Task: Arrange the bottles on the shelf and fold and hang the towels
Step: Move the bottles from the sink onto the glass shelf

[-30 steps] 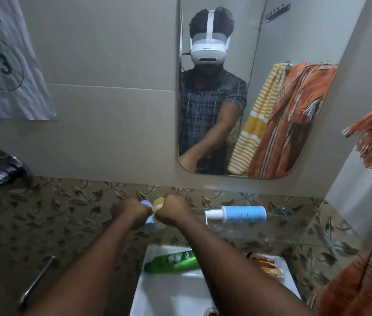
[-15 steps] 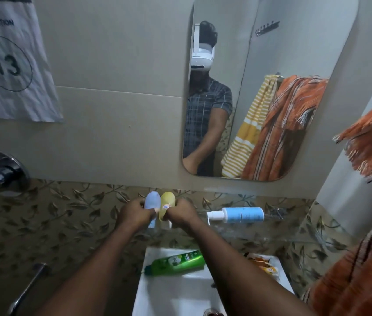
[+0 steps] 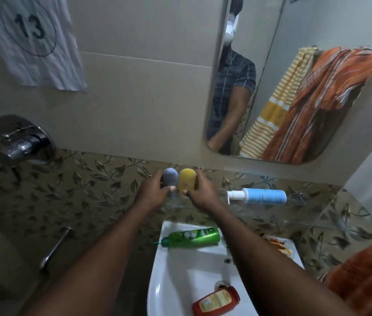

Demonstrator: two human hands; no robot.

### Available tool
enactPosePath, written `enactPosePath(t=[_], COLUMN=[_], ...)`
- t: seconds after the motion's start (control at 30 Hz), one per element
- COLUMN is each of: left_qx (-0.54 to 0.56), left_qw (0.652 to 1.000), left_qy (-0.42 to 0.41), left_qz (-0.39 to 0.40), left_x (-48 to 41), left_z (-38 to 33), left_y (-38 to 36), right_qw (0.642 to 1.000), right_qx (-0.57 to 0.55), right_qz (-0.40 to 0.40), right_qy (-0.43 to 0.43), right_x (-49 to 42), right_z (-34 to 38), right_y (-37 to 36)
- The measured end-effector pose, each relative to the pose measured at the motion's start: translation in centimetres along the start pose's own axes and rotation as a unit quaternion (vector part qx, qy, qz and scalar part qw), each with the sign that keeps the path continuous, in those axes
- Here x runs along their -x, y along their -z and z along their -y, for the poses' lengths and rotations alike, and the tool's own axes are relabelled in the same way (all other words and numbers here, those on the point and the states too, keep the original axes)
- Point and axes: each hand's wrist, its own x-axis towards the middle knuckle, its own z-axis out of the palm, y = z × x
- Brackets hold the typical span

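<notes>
Head view: I hold two bottles upright, touching side by side, at the left end of the glass shelf (image 3: 312, 213).
Left hand (image 3: 152, 195): fingers curled round the grey-blue bottle (image 3: 169, 179).
Right hand (image 3: 203, 195): wrapped round the yellow bottle (image 3: 187, 180).
Seating: the bottle bases are hidden, so I cannot tell.
Risk one: the clear shelf edge is hard to read, and a release past it would likely drop both toward the sink (image 3: 180, 277).
Risk two: the blue bottle (image 3: 262, 196) lies mid-shelf and may roll if knocked.
</notes>
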Motion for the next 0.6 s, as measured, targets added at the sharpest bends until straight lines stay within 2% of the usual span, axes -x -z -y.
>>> enactPosePath(t=[0.23, 0.6], left_qx=[-0.021, -0.017], left_qw=[0.999, 0.999], left_qy=[-0.002, -0.012], left_qz=[0.026, 0.038], left_x=[-0.2, -0.6], left_z=[0.5, 0.8], left_y=[0.2, 0.9], right_qw=[0.999, 1.000], right_qx=[-0.041, -0.016], right_qz=[-0.002, -0.019], right_qy=[0.003, -0.009], right_x=[0.4, 0.8], right_z=[-0.6, -0.6], right_y=[-0.4, -0.8])
